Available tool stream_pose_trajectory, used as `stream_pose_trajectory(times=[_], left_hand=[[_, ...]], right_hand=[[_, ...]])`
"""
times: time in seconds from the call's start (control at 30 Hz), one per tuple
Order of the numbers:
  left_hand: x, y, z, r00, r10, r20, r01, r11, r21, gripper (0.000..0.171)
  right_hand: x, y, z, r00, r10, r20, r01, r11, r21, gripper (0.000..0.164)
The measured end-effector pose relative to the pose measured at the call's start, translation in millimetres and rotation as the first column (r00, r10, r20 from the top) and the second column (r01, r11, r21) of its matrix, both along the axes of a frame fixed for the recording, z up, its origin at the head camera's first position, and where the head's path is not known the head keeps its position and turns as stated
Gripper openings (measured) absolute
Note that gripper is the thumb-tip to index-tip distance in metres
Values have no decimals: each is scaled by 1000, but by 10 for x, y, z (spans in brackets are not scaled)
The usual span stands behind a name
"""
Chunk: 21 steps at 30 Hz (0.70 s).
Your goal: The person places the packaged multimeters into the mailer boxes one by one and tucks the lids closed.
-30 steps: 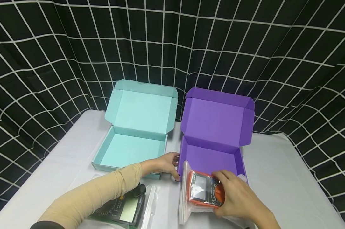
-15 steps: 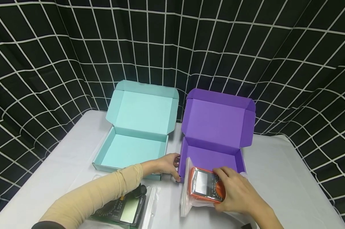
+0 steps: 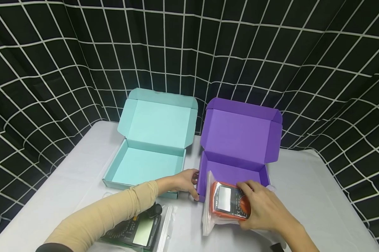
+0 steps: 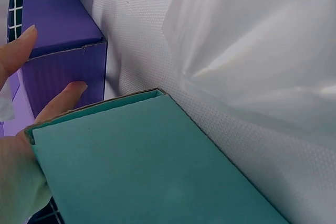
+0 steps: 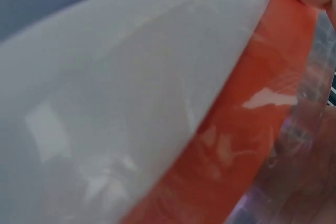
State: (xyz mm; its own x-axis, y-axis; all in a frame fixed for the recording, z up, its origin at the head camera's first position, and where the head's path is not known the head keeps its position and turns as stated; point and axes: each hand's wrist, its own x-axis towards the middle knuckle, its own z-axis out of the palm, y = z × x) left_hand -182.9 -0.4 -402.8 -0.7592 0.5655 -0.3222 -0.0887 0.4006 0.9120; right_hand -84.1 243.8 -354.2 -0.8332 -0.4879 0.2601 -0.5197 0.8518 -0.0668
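Observation:
My right hand (image 3: 265, 206) grips an orange-and-black multimeter (image 3: 228, 201) inside a clear zip bag (image 3: 208, 224), tilted over the front of the open purple box (image 3: 230, 171). Seen from the right wrist, the meter's orange side (image 5: 236, 124) shows through the plastic. With thumb and fingers, my left hand (image 3: 184, 182) holds the purple box near its front left corner; the left wrist view shows the thumb on the purple side wall (image 4: 58, 77). Under my left forearm lies a second multimeter (image 3: 139, 229), black, in another clear bag (image 3: 165, 227).
An open teal box (image 3: 145, 164) stands left of the purple one, lid raised, close to my left hand. Both boxes rest on a white-covered table (image 3: 302, 196). Behind and at the sides hangs a black curtain (image 3: 177, 45) with a white grid.
My right hand has moved the bagged orange multimeter slightly forward and to the right, closer over the purple box's front wall. The left hand stays at that box's corner.

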Motion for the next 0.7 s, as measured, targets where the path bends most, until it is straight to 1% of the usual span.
stream_pose_trajectory(times=[0.3, 0.53, 0.7], left_hand=[[-7, 15, 0, 1000, -3, -3, 3, 1000, -12, 93], [-4, 9, -5, 1000, 4, 12, -4, 1000, -15, 94], [3, 15, -4, 1000, 1, -2, -1, 999, -32, 94]], right_hand=[[-68, 17, 73, 999, -33, 34, 33, 999, 3, 90], [-142, 53, 120, 1000, -22, 22, 22, 1000, 10, 88], [-200, 76, 161, 999, -32, 31, 32, 999, 14, 89]])
